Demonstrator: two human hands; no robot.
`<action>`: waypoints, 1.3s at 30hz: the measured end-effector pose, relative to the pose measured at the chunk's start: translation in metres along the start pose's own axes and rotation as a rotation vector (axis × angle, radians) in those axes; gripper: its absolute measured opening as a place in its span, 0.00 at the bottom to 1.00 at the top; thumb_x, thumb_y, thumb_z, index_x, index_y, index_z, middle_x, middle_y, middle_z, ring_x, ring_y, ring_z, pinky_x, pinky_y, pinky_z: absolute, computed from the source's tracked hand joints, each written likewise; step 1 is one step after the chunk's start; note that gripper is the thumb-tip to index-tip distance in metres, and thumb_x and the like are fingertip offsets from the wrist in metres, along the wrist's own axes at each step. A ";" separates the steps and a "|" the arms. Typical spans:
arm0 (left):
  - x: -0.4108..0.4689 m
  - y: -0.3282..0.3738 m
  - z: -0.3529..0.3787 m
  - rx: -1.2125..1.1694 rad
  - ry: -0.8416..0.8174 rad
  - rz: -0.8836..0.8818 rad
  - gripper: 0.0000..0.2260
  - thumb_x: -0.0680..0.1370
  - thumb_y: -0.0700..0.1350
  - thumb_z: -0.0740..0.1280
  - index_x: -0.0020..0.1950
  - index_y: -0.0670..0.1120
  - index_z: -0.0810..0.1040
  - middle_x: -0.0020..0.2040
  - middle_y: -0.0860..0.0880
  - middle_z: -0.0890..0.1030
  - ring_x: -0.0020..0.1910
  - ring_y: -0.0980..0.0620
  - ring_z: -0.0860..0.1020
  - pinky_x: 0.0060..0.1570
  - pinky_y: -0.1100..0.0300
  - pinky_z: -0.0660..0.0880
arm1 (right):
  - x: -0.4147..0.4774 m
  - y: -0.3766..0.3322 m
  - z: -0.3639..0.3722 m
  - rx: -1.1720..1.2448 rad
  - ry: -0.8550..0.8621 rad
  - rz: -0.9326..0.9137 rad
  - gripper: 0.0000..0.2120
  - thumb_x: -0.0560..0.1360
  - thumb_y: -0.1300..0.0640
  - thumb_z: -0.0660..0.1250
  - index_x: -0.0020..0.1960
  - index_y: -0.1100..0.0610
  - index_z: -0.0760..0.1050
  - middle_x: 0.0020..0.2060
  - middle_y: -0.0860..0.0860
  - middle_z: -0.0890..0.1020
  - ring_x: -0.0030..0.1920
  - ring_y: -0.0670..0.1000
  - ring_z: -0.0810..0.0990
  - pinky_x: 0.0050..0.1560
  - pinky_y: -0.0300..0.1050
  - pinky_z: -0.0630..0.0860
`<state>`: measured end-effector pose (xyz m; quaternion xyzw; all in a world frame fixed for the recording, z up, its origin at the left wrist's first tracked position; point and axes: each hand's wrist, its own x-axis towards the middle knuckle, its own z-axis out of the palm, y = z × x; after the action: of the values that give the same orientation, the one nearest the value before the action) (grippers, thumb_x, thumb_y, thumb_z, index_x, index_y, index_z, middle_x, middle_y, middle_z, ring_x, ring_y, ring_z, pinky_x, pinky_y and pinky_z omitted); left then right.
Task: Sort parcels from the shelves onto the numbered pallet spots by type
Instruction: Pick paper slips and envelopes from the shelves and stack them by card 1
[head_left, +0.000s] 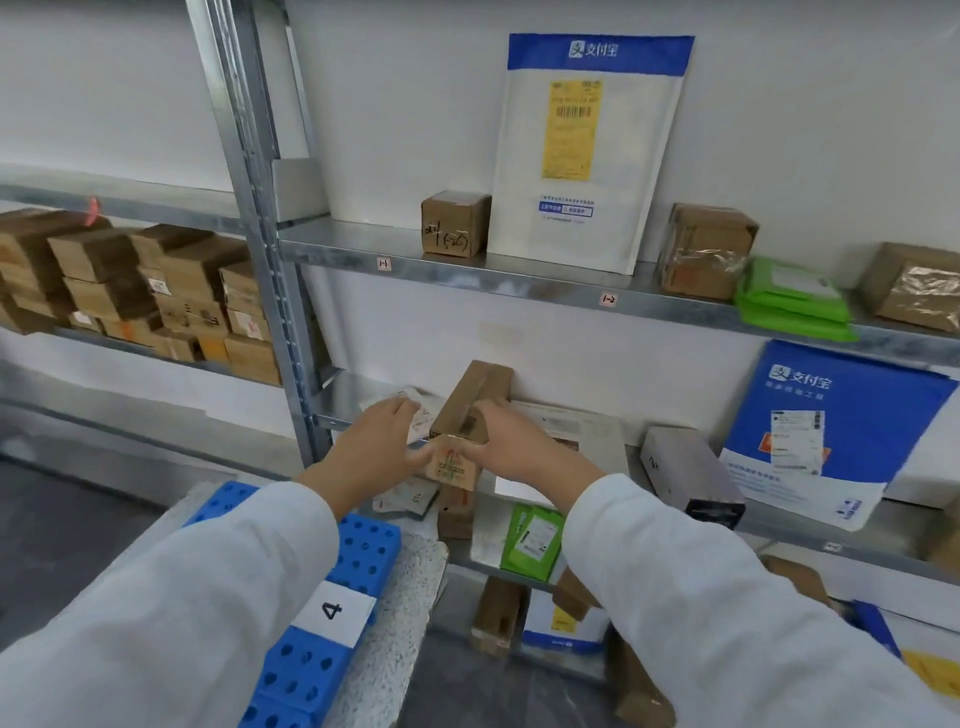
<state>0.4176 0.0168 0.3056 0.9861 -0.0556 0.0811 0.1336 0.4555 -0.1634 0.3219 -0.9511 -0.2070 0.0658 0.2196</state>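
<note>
Both arms out forward, white sleeves down to the wrists. Left grip (379, 441) and right grip (501, 441) close together, palms facing in, fingers curled round the box (470, 400) from either side.

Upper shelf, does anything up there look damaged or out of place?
The brown cardboard box right of the white padded mailer looks crumpled, with wrinkled tape. The green plastic mailer bag beside it overhangs the shelf edge.

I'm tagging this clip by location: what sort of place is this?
Probably a parcel sorting room or small warehouse: metal shelving holds cardboard boxes and a labelled mailer, a blue pallet carries a number 4 tag, and the left hand and right hand grip a brown box.
</note>
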 end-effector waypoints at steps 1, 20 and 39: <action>0.010 -0.003 0.001 0.008 0.014 -0.022 0.29 0.79 0.58 0.62 0.75 0.44 0.62 0.73 0.47 0.67 0.71 0.50 0.65 0.68 0.57 0.64 | 0.011 0.003 -0.001 -0.006 -0.009 -0.010 0.26 0.76 0.46 0.66 0.69 0.55 0.66 0.65 0.52 0.71 0.59 0.53 0.75 0.57 0.51 0.75; 0.125 -0.048 0.036 0.068 0.014 -0.419 0.29 0.77 0.58 0.63 0.74 0.46 0.64 0.72 0.46 0.69 0.70 0.46 0.67 0.68 0.50 0.67 | 0.196 0.059 -0.008 0.014 -0.191 -0.272 0.26 0.78 0.49 0.65 0.72 0.57 0.62 0.67 0.54 0.68 0.63 0.55 0.73 0.59 0.48 0.74; 0.210 -0.154 0.114 -0.239 -0.114 -0.618 0.27 0.78 0.56 0.64 0.73 0.45 0.64 0.69 0.46 0.71 0.63 0.46 0.73 0.63 0.51 0.72 | 0.337 0.064 0.065 0.041 -0.377 -0.124 0.22 0.79 0.54 0.63 0.71 0.56 0.65 0.67 0.52 0.73 0.62 0.53 0.76 0.48 0.37 0.72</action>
<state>0.6606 0.1146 0.1944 0.9368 0.2293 -0.0255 0.2631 0.7704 -0.0482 0.2239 -0.9027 -0.3013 0.2334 0.1997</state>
